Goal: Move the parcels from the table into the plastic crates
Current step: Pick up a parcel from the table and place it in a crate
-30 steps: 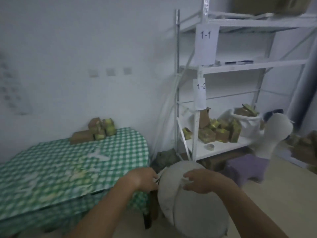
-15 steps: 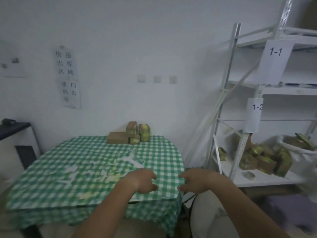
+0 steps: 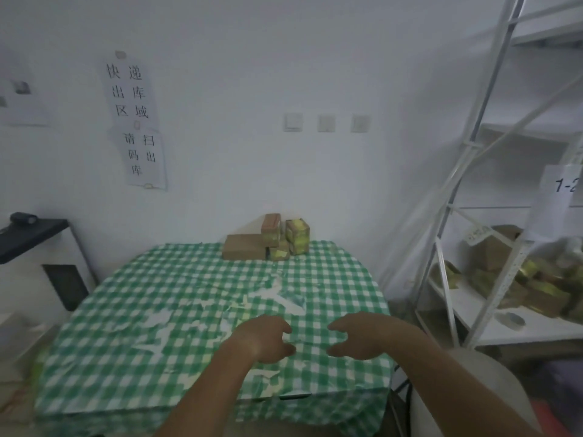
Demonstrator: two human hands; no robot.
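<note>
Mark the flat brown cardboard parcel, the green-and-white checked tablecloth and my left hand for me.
Flat brown cardboard parcel [image 3: 244,247], head view, front face.
Green-and-white checked tablecloth [image 3: 151,298], head view, bare left part.
Left hand [image 3: 266,339], head view, back of hand.

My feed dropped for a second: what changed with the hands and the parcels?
Both hands let go of the grey sack they held a second ago. The view swung left to the table. Left hand and right hand now hover over the checked cloth, fingers loosely curled, holding nothing. The parcels stay stacked at the table's far edge, untouched.
</note>
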